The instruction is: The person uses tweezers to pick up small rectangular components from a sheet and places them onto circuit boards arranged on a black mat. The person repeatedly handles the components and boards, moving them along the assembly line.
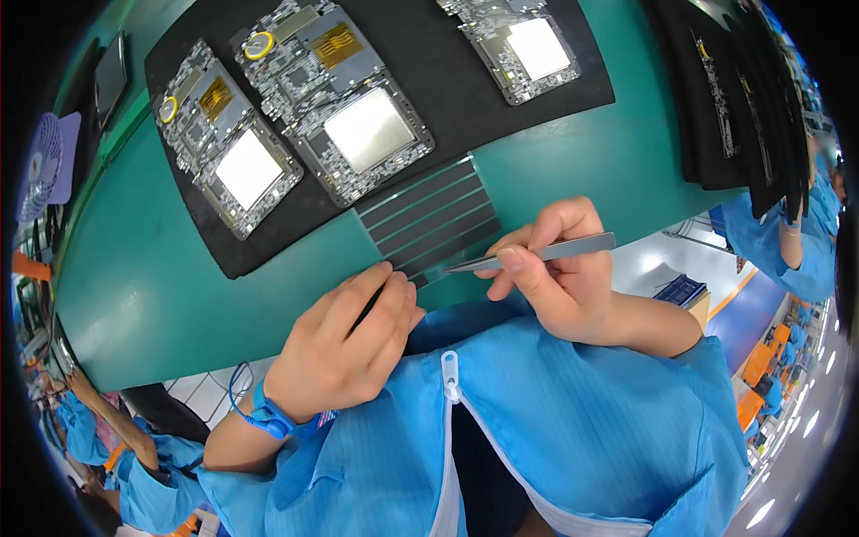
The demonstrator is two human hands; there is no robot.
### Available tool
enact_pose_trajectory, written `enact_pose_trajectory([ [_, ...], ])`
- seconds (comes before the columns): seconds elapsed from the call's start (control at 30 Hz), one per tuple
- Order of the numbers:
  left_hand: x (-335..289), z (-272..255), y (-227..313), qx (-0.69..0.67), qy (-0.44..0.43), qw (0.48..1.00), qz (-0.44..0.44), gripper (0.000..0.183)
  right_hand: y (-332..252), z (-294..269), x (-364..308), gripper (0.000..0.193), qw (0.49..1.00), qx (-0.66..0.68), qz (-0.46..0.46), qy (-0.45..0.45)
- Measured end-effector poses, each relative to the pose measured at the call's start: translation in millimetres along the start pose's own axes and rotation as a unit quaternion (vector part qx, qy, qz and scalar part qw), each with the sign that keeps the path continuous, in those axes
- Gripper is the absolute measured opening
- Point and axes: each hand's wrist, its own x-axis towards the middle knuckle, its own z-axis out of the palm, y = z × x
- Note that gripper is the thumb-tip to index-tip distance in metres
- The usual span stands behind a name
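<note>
The right grip [573,285] is closed around tweezers [573,247], tips pointing left over the near end of the black-striped sheet [436,208]. The left grip [333,345] is curled at that end; I cannot tell whether it pinches anything. The sheet lies on the green bench [125,313], near three circuit boards [335,103].

The left hand [333,345] covers part of the striped sheet [429,208], and a circuit board [519,49] (top edge) is cropped.

Black-striped sheet [431,217], silver-grey tweezers [568,248]
</note>
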Motion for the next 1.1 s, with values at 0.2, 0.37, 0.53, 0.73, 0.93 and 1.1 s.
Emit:
enact_pose_trajectory([
  [0.2, -3.7, 2.5, -4.1, -0.022, 0.013, 1.0, 0.004, 0.027, 6.2, 14.6, -1.7, 0.02, 0.998, -0.007, -0.006, 0.057],
  [0.37, -5.6, 3.7, -6.0, -0.015, 0.021, 1.0, 0.017, 0.022, 2.2, 8.9, 4.9, 0.024, 0.999, -0.044, -0.015, -0.02],
  [0.53, -8.7, 6.8, -8.9, -0.01, 0.037, 0.999, 0.031, 0.02, 1.6, 9.6, 4.2, 0.023, 1.0, -0.023, 0.006, 0.001],
  [0.73, -7.6, 5.5, -10.2, -0.018, 0.031, 0.999, 0.028, 0.021, 1.9, 12.5, 7.6, 0.02, 1.0, -0.007, 0.0, -0.001],
  [0.93, -7.4, 3.9, -10.3, -0.044, 0.023, 0.998, 0.031, 0.02, -3.2, 8.3, 19.6, 0.018, 0.993, 0.111, -0.029, 0.0],
  [1.1, -4.0, -8.4, -22.3, -0.063, 0.052, 0.997, 0.003, 0.025, -33.8, -2.6, 73.8, 0.015, 0.986, 0.154, -0.019, 0.068],
])
